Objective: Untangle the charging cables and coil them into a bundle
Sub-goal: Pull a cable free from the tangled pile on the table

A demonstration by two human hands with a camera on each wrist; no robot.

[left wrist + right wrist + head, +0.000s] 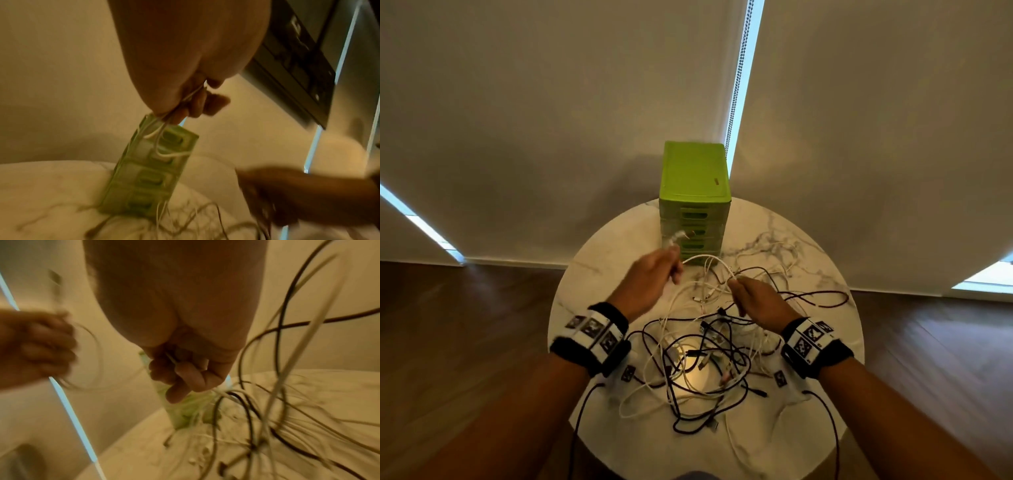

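Observation:
A tangle of black and white charging cables (702, 356) sprawls over the round marble table (822, 329). My left hand (654, 274) is raised above the table and grips loops of a white cable (705, 260), whose plug end sticks up past the fingers. In the left wrist view the white cable (164, 138) hangs in loops from the curled left fingers (185, 112). My right hand (753, 294) pinches the same white cable a short way to the right; the right wrist view shows the thin white cable (172, 360) crossing its curled fingers (185, 374). Black cables (281, 324) hang beside it.
A green plastic drawer unit (693, 202) stands at the table's far edge, just behind my hands. Cables trail off the table's front rim. Dark wooden floor surrounds the table, with pale blinds behind.

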